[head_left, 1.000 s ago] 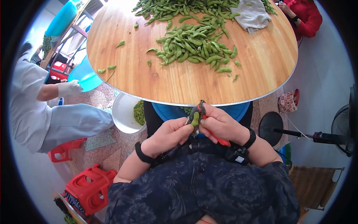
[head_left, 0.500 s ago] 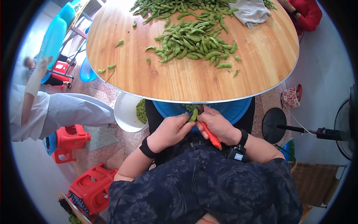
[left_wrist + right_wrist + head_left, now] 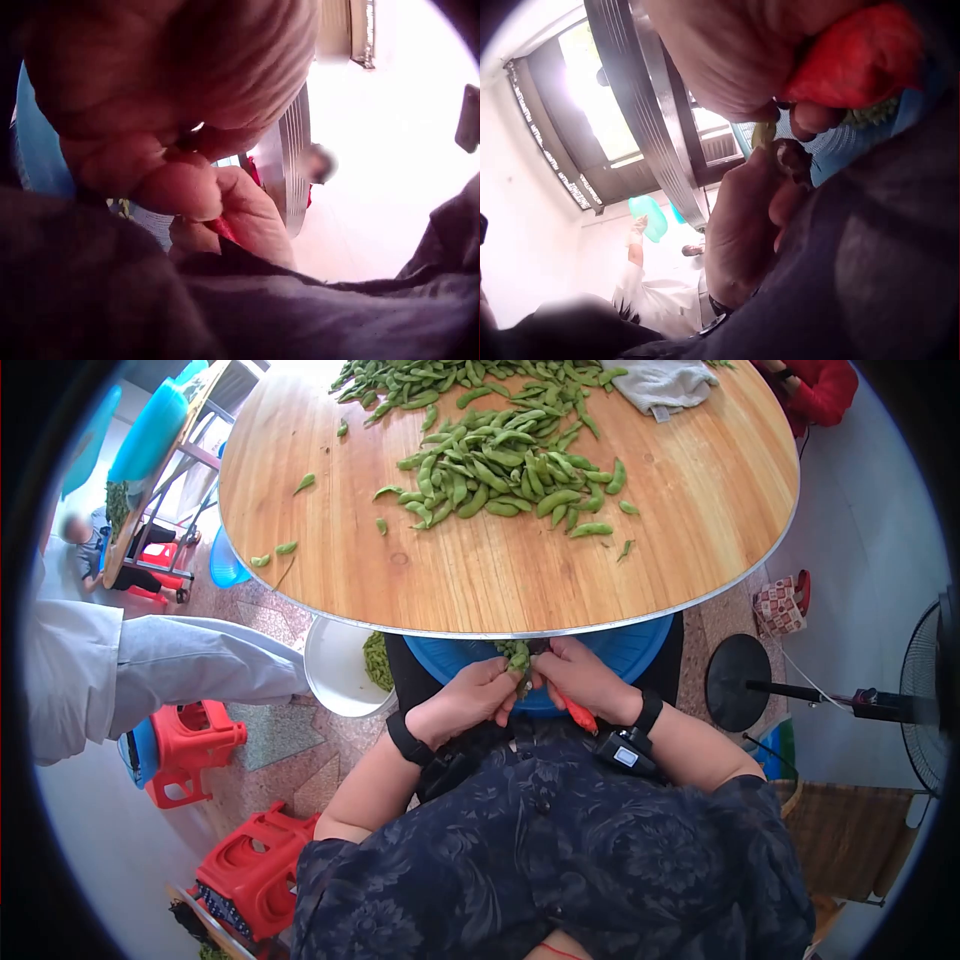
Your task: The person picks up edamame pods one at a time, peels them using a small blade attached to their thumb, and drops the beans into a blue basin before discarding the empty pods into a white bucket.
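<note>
Both hands meet below the near table edge, over a blue basin [image 3: 640,653]. The left hand [image 3: 462,705] pinches a green pod [image 3: 763,135], which shows between the two hands in the right wrist view. In the right hand [image 3: 597,685] is a red-handled tool [image 3: 579,714], its handle running back under the palm; its front end is hidden by the fingers. The fingertips of the two hands nearly touch. Green pods [image 3: 490,470] lie heaped on the round wooden table [image 3: 400,575].
A white bucket [image 3: 335,670] with green contents stands left of the basin. Red stools [image 3: 262,860] are at the left, near a person in light trousers [image 3: 205,660]. A fan [image 3: 738,682] stands at the right, and a grey cloth [image 3: 660,385] lies on the table.
Both hands have moved slightly lower and the pod between them is now mostly hidden. The person at the left has shifted, and the raised arm there is out of the head view.
</note>
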`<state>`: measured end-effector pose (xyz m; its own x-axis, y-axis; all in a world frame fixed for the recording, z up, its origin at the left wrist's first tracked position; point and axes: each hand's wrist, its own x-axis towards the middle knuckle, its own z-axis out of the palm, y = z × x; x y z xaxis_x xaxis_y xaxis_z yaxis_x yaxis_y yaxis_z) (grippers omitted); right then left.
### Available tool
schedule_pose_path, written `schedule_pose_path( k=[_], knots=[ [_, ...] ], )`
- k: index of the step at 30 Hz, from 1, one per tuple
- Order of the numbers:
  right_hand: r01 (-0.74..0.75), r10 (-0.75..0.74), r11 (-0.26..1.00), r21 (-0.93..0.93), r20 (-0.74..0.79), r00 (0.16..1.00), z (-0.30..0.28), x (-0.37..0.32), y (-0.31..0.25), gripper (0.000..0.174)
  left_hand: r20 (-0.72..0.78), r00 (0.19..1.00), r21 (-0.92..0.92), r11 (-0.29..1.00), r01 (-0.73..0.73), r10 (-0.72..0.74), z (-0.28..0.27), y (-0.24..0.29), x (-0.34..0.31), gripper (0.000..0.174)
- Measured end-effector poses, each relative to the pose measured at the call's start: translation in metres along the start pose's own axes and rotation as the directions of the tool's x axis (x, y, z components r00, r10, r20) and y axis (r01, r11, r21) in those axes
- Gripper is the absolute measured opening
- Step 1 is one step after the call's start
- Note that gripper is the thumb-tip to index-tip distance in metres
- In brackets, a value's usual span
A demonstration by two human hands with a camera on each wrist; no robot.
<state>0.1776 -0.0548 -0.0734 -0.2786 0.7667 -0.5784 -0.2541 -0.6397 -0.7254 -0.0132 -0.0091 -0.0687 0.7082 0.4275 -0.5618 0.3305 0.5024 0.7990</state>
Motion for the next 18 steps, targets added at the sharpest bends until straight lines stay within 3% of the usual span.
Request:
schedule_pose_path(
  k=[2,6,8,9,11,15,16,17,18],
  knots=[
    [0.111,-0.145,0.918,-0.381,-0.062,0.987,-0.009,0.008,0.009,0.021,-0.051,0.999,0.161,0.987,0.002,0.006,-0.002,-0.006,0.005,0.03],
    [0.173,-0.196,0.854,-0.49,0.006,0.981,-0.002,-0.001,-0.018,0.026,-0.035,0.999,0.287,0.958,0.001,0.01,-0.003,0.002,0.005,0.031],
    [0.244,-0.249,0.728,-0.64,0.085,0.965,-0.002,-0.001,-0.025,0.028,-0.042,0.999,0.421,0.907,0.01,0.009,0.003,0.011,0.003,0.032],
    [0.245,-0.251,0.729,-0.639,0.084,0.964,-0.004,0.003,-0.022,0.028,-0.041,0.999,0.423,0.906,0.01,0.009,0.003,0.012,0.003,0.032],
    [0.29,-0.375,0.423,-0.859,0.125,0.918,-0.009,0.017,-0.007,0.03,-0.043,0.999,0.446,0.894,0.027,-0.008,0.003,0.013,0.002,0.032],
    [0.179,-0.358,0.398,-0.9,0.027,0.933,-0.032,0.031,0.006,0.031,-0.053,0.998,0.408,0.912,0.045,-0.025,-0.002,0.013,-0.001,0.032],
    [0.314,-0.601,0.2,-0.928,0.137,0.787,-0.041,0.037,0.012,0.03,-0.077,0.997,0.376,0.926,0.034,-0.006,-0.003,0.012,-0.001,0.029],
    [0.386,-0.774,-0.03,-0.922,0.266,0.575,-0.048,0.043,0.019,0.028,-0.102,0.995,0.342,0.939,0.022,0.014,-0.004,0.012,-0.001,0.026],
    [0.387,-0.774,-0.031,-0.921,0.268,0.574,-0.043,0.034,0.012,0.028,-0.104,0.994,0.342,0.94,0.022,0.015,-0.004,0.011,0.0,0.026]
  ],
)
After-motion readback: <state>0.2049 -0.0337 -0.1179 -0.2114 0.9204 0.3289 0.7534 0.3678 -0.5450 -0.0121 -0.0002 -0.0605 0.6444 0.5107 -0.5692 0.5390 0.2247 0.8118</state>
